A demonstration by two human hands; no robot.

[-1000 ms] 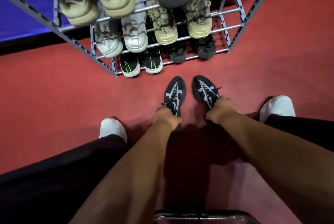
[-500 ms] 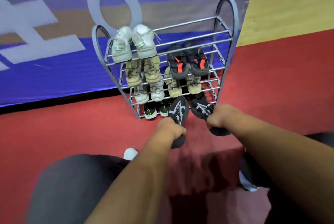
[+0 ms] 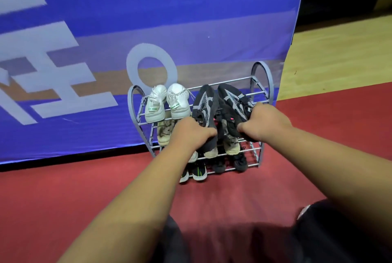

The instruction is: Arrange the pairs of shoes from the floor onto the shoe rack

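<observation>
A grey metal shoe rack (image 3: pixel 262 76) stands on the red floor against a blue banner. My left hand (image 3: pixel 191 133) is shut on the heel of one black-and-grey sneaker (image 3: pixel 204 102). My right hand (image 3: pixel 265 121) is shut on the heel of the other black-and-grey sneaker (image 3: pixel 232 101). Both sneakers point toes up at the right half of the top shelf. A pair of white sneakers (image 3: pixel 167 102) lies on the left half of that shelf. Beige shoes (image 3: pixel 165 131) fill a shelf below, partly hidden by my hands.
Black shoes with green stripes (image 3: pixel 199 170) and dark shoes (image 3: pixel 240 162) sit on the bottom shelf. The blue banner (image 3: pixel 106 29) rises right behind the rack. Wooden floor (image 3: pixel 339 56) lies to the far right. My dark-clothed knees show at the bottom.
I lifted the black-and-grey pair off the floor and raised it from the rack's foot to its top shelf. My view tilted upward, away from the floor.
</observation>
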